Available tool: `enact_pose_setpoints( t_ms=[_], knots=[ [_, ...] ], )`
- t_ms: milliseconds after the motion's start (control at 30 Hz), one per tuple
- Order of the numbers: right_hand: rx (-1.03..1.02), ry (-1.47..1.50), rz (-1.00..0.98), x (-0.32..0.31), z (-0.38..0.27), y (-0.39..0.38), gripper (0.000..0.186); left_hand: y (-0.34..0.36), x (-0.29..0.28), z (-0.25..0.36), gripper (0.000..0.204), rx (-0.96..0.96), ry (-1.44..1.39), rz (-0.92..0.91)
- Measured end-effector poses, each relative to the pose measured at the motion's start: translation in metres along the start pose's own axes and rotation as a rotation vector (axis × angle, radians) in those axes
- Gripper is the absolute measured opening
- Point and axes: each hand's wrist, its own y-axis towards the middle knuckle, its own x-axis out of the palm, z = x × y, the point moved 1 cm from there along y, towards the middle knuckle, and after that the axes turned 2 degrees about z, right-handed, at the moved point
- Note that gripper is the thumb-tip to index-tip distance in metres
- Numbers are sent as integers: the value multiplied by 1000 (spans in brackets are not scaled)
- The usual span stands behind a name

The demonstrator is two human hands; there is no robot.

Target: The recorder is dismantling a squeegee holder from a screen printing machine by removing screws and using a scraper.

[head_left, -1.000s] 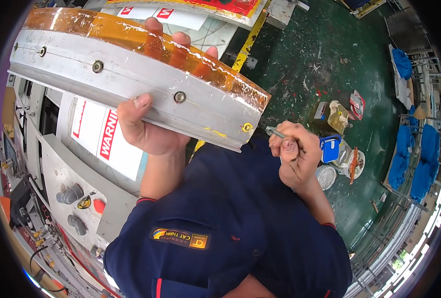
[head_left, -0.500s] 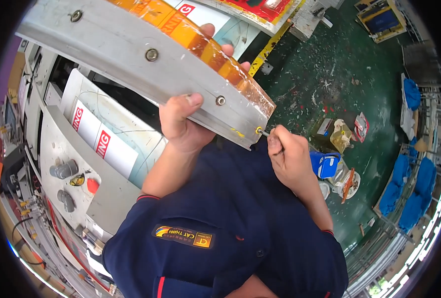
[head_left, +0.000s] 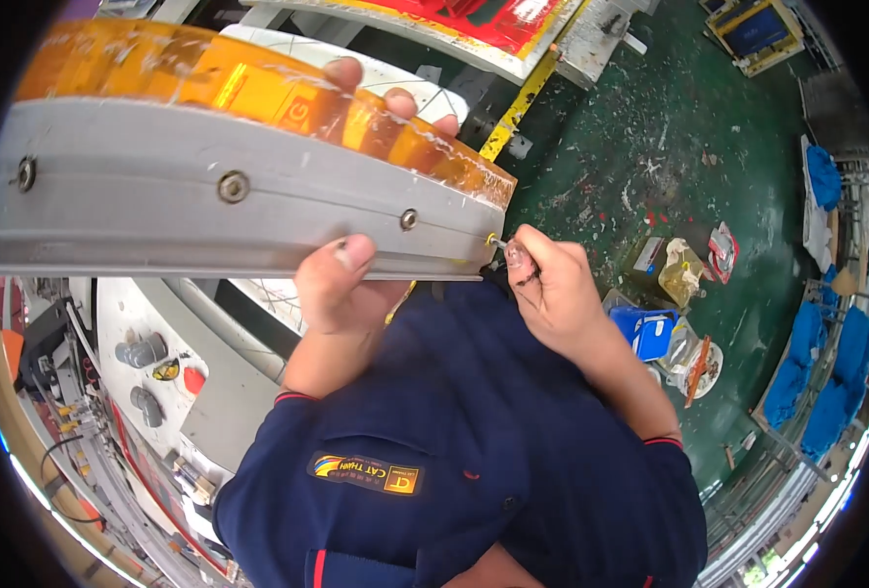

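Left hand (head_left: pixel 341 289) grips a long grey metal bar (head_left: pixel 131 211) with translucent orange strip (head_left: pixel 175 69), thumb in front, fingers spread behind. Right hand (head_left: pixel 567 299) pinches a thin metal rod (head_left: pixel 501 244) (tip at the bar's yellow-ringed bolt (head_left: pixel 491 238)). Beyond: blue plastic container (head_left: pixel 642 333), speckled green floor (head_left: pixel 601 137).

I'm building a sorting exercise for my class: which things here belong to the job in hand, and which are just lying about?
In the job:
- grey metal bar, left grip
- orange strip along it
- yellow-ringed bolt
- slim metal tool, right grip

Apparently lying about:
- blue container
- grey cylindrical pieces
- small red object
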Motion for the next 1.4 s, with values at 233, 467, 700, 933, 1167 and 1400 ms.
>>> enact_pose_setpoints(
  t_ms=[233, 467, 700, 933, 1167, 1400],
  knots=[
    [-115, -39, -37, -46, 19, 6, 18, 32, 28, -47, 98, 298, -267, -351],
    [-101, -26, -166, -92, 61, -5, 17, 35, 35, -94, 103, 77, 71, 24],
    [-201, -381, -521, -144, 78, 7, 14, 53, 25, -140, 95, -12, 24, 56],
    [-1161, -914, -982, -157, 49, 34, 22, 63, 47, -181, 74, -444, 186, 23],
    [-2074, -852, -843, -154, 17, 30, 22, 72, 59, -200, 75, -832, 417, -48],
    [-1532, -865, -767, -187, 38, 25, 17, 71, 31, -251, 57, -1100, 450, 71]
  ],
)
